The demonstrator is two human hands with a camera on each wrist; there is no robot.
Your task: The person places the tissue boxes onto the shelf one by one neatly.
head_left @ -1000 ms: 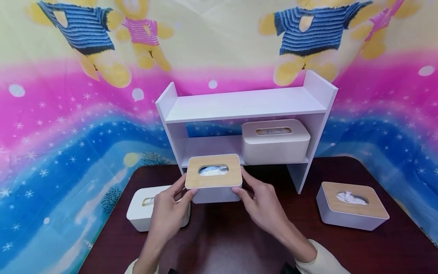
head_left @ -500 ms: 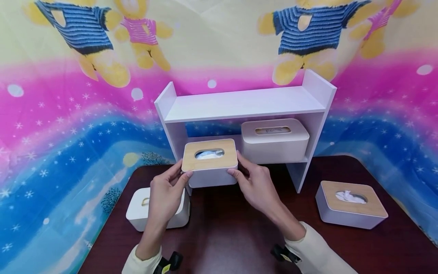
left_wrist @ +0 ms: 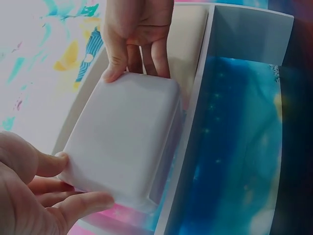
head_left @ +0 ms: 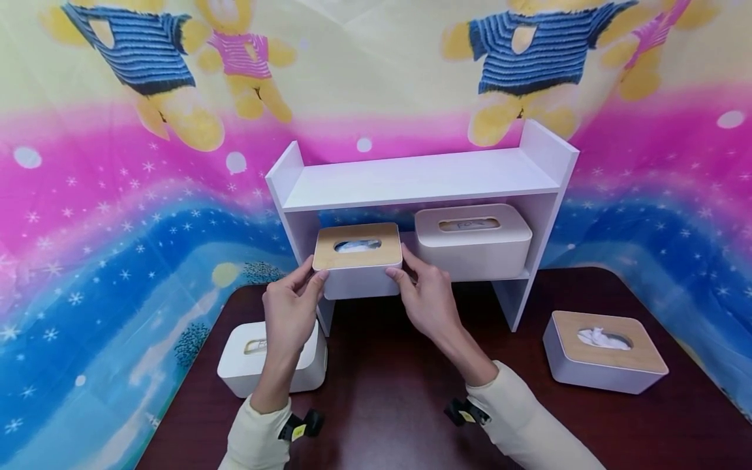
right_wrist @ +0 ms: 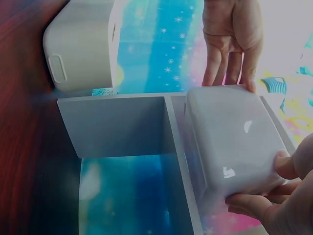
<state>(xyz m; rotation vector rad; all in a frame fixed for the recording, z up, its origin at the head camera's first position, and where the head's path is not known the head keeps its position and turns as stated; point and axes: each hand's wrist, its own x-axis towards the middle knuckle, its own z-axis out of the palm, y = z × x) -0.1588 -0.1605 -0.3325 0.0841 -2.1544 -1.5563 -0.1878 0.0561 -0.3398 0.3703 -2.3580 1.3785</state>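
Between my two hands is a white tissue box [head_left: 361,282] with a wooden lid and tissue showing in its oval slot. My left hand [head_left: 289,320] grips its left end, thumb at the front edge; my right hand [head_left: 431,301] grips the right end likewise. The box is held at the lower compartment of the white shelf [head_left: 417,177], toward its left side. In the left wrist view the box's pale underside [left_wrist: 122,137] faces the camera, above the lower board [left_wrist: 188,142]. Whether it touches that board cannot be told. A cream tissue box [head_left: 477,258] stands on the same board at the right.
Another cream tissue box [head_left: 237,372] sits on the dark table [head_left: 388,418] at the left, partly behind my left forearm. On the right lies a second wooden-lidded tissue box [head_left: 605,365]. A printed cloth [head_left: 364,78] hangs behind the shelf.
Both hands have carried the wooden-lidded tissue box up and forward, from before the shelf to its lower compartment. The other boxes have stayed in place.
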